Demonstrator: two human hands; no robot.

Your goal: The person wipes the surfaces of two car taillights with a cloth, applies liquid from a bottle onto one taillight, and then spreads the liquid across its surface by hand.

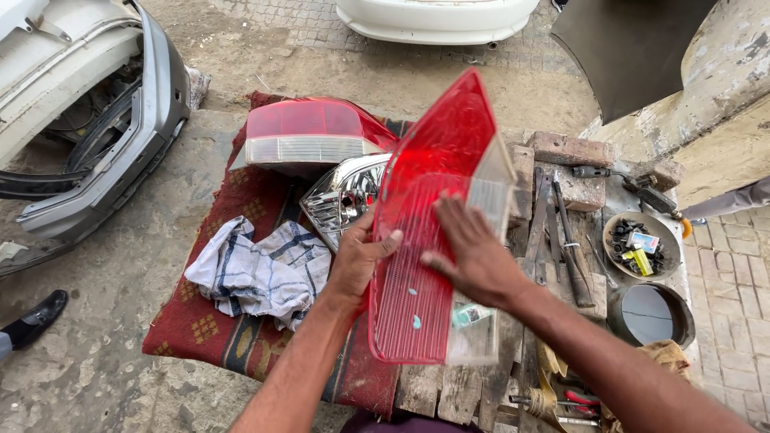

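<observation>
Far left: grey car bumper (120,152) lying on the concrete, cut off by the frame edge; black shoe (36,318) at lower left, wearer out of view.

Red patterned rug (200,321) spread over the surface. On it, a checked cloth (257,273), crumpled, just left of the left hand (357,261). Behind it, a complete tail lamp (309,136), red above, clear ribbed strip below. Chrome reflector housing (345,192) between that lamp and the held piece, partly hidden behind the hand and the lens.

Red tail-light lens (429,240) held upright, tilted slightly, lower edge near the wooden planks (449,389). Left hand at the lens's left edge: thumb across the front face, other fingers behind the lens and not visible; clamped on the edge. Right hand (473,256) laid flat on the front face, fingers (453,216) spread apart, pressing or resting on the ribbed surface, not curled round anything. Small pale flecks on the lower red area; nature unclear. Clear section of the lens at its right side, something greenish behind it, not identifiable.

Right of the hands: long dark hand tools (569,248) on the planks, bricks (573,164) behind them, round bowl (642,244) of small parts, too small to tell apart, dark round tin (651,315) below it.
</observation>
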